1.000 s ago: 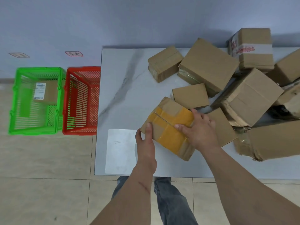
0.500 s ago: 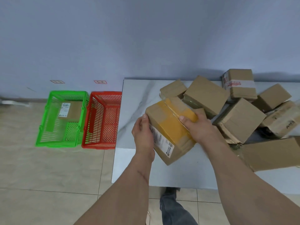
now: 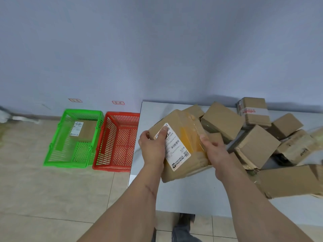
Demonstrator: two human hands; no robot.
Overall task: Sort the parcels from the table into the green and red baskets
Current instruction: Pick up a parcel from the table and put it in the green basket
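Note:
Both hands hold a cardboard parcel with yellow tape above the table's left part, tilted so its white shipping label faces me. My left hand grips its left side, thumb on the label. My right hand grips its right side. Several more cardboard parcels lie piled on the right of the white marble table. On the floor to the left stand the green basket, with one labelled parcel inside, and the red basket, which holds nothing.
A large flattened box lies at the table's right front. Two small labels are stuck on the wall above the baskets. Beige floor tiles spread in front of the baskets. My legs show below the table's near edge.
The parcel has been lifted off the table and turned so its label now faces me. The view has tilted up, so the baskets and table sit lower in the frame.

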